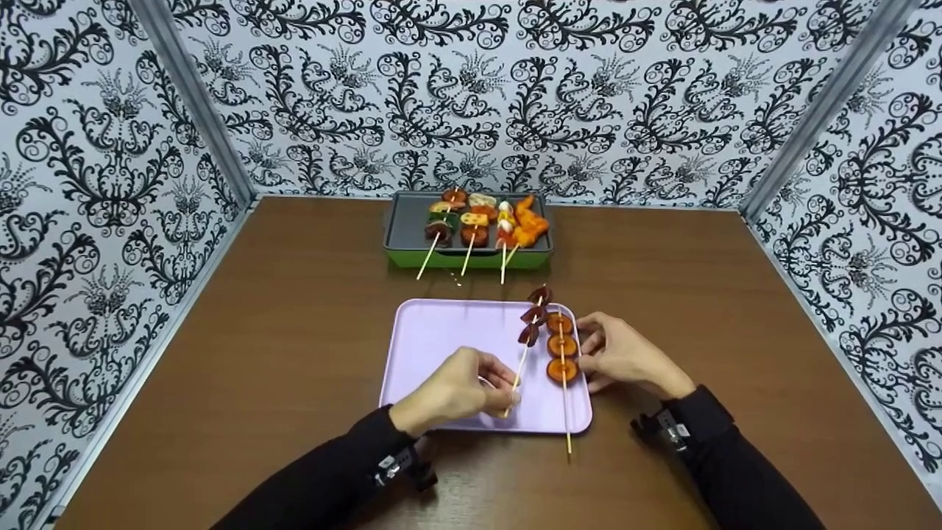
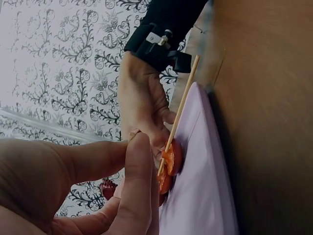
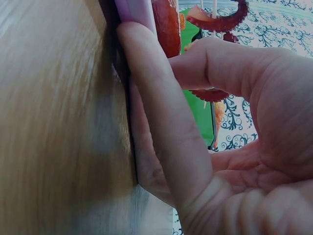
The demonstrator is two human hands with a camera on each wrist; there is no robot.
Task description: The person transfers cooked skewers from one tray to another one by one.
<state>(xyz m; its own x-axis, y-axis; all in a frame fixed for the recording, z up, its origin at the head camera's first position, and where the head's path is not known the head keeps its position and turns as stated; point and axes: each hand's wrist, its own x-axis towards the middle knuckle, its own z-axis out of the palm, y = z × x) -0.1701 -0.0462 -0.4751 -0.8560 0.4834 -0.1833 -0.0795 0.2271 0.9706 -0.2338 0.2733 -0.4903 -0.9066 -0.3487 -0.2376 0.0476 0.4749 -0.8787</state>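
Note:
My left hand (image 1: 471, 386) pinches the bare lower end of a wooden skewer between thumb and fingers. That skewer carries several dark red curled pieces like octopus tentacle (image 1: 534, 315) and slants over the lilac tray (image 1: 449, 331). On the tray's right side lies a second skewer with orange round slices (image 1: 562, 346), its stick jutting past the front rim. At the right rim, close beside those slices, my right hand (image 1: 625, 353) grips the tray's edge. In the right wrist view one fingertip (image 3: 137, 36) presses the rim from outside.
Behind the tray stands a green toy grill (image 1: 471, 258) with a grey top. Several skewers of mixed food (image 1: 475, 224) lie on it, sticks pointing forward, with an orange piece (image 1: 530, 221) at its right. Patterned walls (image 1: 471, 96) enclose the brown table (image 1: 294, 294).

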